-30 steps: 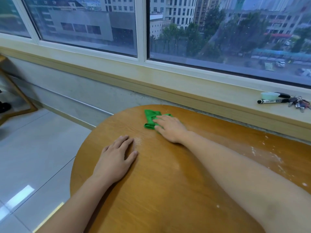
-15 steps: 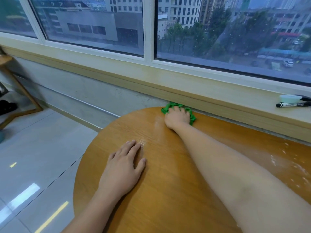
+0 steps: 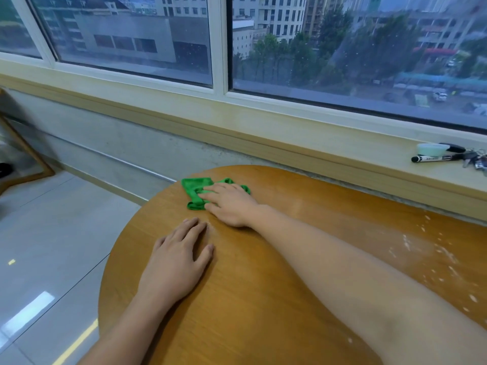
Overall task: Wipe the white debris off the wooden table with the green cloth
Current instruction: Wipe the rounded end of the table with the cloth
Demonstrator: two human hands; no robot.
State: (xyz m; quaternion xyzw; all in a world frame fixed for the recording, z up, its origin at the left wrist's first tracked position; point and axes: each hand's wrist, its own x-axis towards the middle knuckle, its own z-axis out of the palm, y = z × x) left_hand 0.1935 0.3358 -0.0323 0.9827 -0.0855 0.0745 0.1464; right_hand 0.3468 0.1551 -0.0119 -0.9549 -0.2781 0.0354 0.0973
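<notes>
The green cloth (image 3: 196,190) lies crumpled near the far left rim of the round wooden table (image 3: 250,299). My right hand (image 3: 228,204) presses flat on the cloth, fingers pointing left, and covers its right part. My left hand (image 3: 176,262) rests palm down on the bare wood just in front of it, fingers spread, holding nothing. White debris (image 3: 432,256) is scattered in flecks and smears over the right side of the table, beyond my right forearm.
A windowsill (image 3: 316,154) runs along the wall right behind the table, carrying a black marker (image 3: 437,158), a pale green lid (image 3: 432,148) and keys (image 3: 477,160) at the right. To the left the table's rim drops to a tiled floor (image 3: 52,246).
My right hand has slid the cloth from the table's far edge by the wall back toward the left and nearer to me. My left hand has stayed put.
</notes>
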